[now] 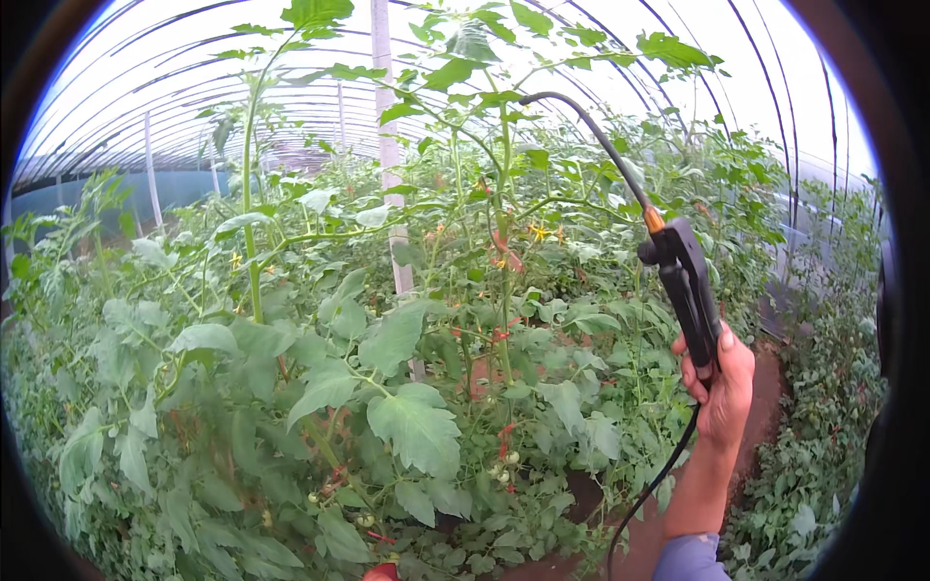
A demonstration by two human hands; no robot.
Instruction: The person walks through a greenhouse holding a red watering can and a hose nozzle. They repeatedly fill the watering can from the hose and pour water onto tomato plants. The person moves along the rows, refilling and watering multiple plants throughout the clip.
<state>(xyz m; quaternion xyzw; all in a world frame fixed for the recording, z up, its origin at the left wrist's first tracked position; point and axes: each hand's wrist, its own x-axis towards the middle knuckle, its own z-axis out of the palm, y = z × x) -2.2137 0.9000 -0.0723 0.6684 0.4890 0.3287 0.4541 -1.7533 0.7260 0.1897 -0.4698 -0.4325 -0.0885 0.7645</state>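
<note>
My right hand (723, 388) is raised at the right, gripping the lower end of a black sprayer trigger handle (683, 287). From the handle's brass-coloured collar (654, 219) rises a thin dark spray lance (607, 149), bent over to the left at its top. The lance's tip is close to the upper leaves of a tall tomato plant (505, 156) with yellow flowers (539, 232). A black hose (654, 479) hangs from the handle past my wrist. No spray can be made out. My left hand is out of view; leafy tomato plants lie before me.
Green tomatoes (511, 457) and red ties (501, 332) show low among the stems. A pale post (389, 145) stands behind the nearest plants. Bare soil (759, 407) runs along the right, with another plant row (821, 421) beyond. An unidentified red thing (381, 572) touches the bottom edge.
</note>
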